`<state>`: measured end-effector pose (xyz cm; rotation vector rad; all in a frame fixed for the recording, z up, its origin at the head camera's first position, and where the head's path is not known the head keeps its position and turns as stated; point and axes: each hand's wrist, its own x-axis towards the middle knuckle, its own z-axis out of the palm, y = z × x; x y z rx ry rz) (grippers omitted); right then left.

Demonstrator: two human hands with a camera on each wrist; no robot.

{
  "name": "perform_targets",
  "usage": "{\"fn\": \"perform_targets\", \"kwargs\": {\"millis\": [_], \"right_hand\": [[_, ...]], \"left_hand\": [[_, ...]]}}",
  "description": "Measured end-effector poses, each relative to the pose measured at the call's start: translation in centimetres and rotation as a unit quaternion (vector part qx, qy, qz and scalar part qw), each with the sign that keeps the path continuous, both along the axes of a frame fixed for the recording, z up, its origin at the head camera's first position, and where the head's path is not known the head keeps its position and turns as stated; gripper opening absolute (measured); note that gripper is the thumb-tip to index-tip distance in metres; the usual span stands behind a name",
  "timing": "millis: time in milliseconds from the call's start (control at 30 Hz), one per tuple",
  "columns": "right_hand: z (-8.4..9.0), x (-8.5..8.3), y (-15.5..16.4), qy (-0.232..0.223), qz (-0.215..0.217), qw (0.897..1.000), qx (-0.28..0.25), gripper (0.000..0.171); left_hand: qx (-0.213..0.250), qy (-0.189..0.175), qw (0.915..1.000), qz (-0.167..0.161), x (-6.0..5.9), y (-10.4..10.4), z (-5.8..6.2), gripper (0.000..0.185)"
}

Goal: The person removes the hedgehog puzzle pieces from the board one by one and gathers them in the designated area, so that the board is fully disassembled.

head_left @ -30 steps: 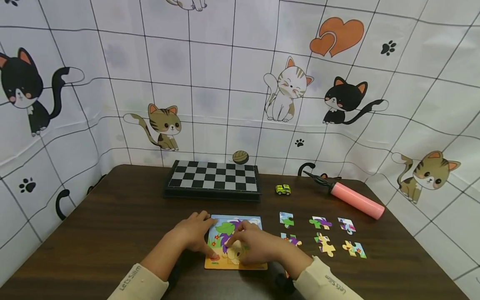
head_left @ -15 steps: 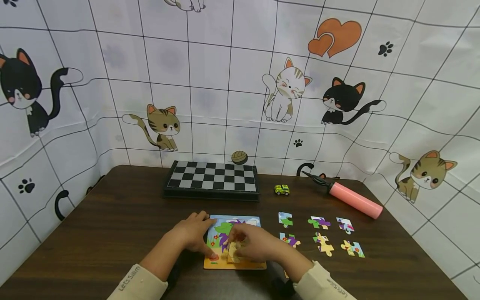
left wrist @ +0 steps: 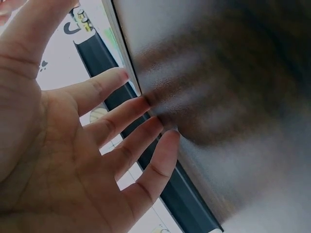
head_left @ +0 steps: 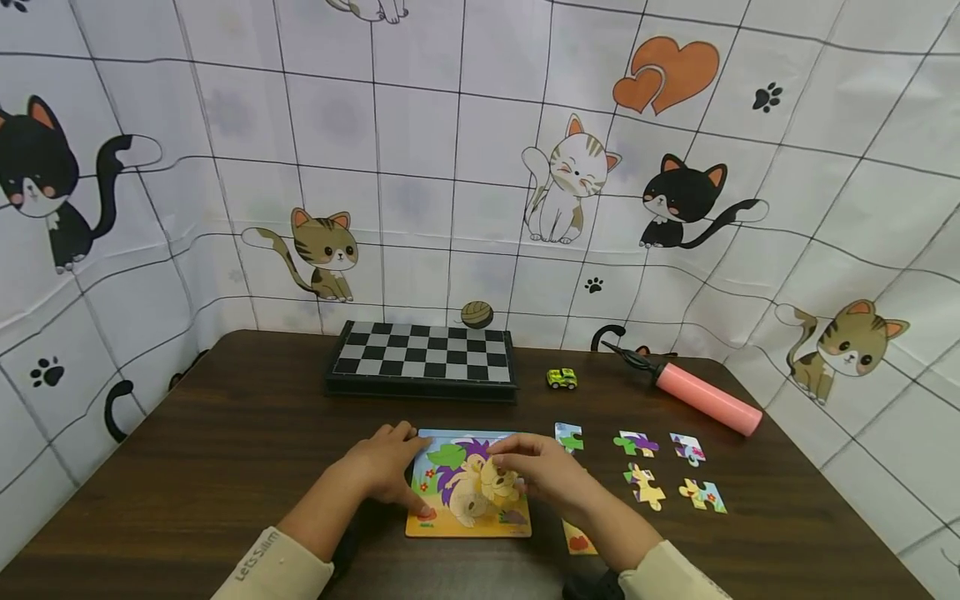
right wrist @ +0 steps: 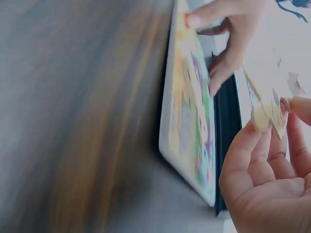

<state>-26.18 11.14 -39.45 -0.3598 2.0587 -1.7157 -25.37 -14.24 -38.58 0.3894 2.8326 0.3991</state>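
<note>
My right hand (head_left: 546, 473) pinches a yellow puzzle piece (right wrist: 265, 115) between thumb and fingertips, raised over the right part of a jigsaw board (head_left: 442, 527). The board shows a cartoon animal with purple hair and a green leaf. My left hand (head_left: 384, 467) rests at the board's left side, its thumb on the lower left corner and a fingertip at the upper left. In the left wrist view, the fingers (left wrist: 109, 128) of that hand are spread and nearly straight beside the board's edge.
Several loose puzzle pieces (head_left: 645, 487) lie right of the board, one with a red heart (head_left: 578, 542) near my right forearm. Behind stand a folded chessboard (head_left: 423, 354), a small yellow-green toy car (head_left: 562, 379) and a pink hand pump (head_left: 708, 398). A cat-print sheet hangs behind the table.
My right hand has lifted the yellow piece off the board and moved slightly right and up with it, uncovering more of the picture. The left hand has stayed in place.
</note>
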Motion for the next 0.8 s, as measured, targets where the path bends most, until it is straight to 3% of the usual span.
{"fn": "perform_targets", "kwargs": {"millis": [100,200,333,500,633,800], "right_hand": [[0.1,0.1,2.5,-0.053,-0.015,0.998,-0.025,0.031],[0.2,0.4,5.8,-0.065,-0.020,0.998,-0.013,0.033],[0.3,1.3,10.5,-0.032,-0.046,0.996,0.072,0.035],[-0.1,2.5,15.2,0.019,-0.054,0.984,0.169,0.032],[-0.7,3.0,17.3,0.061,-0.031,0.978,0.197,0.028],[-1.3,3.3,18.1,0.082,-0.024,0.978,0.192,0.026]], "left_hand": [[0.002,-0.002,1.0000,0.006,-0.1,0.1,-0.2,0.093],[0.001,-0.006,0.9999,0.008,-0.2,0.1,-0.2,0.095],[0.000,-0.004,1.0000,-0.002,-0.4,0.0,-0.5,0.096],[0.001,0.000,1.0000,-0.001,-0.3,-0.2,-0.6,0.096],[0.000,0.001,1.0000,0.002,-0.1,-0.2,-0.3,0.095],[0.000,0.001,1.0000,-0.001,-0.1,0.2,-0.2,0.094]]}}
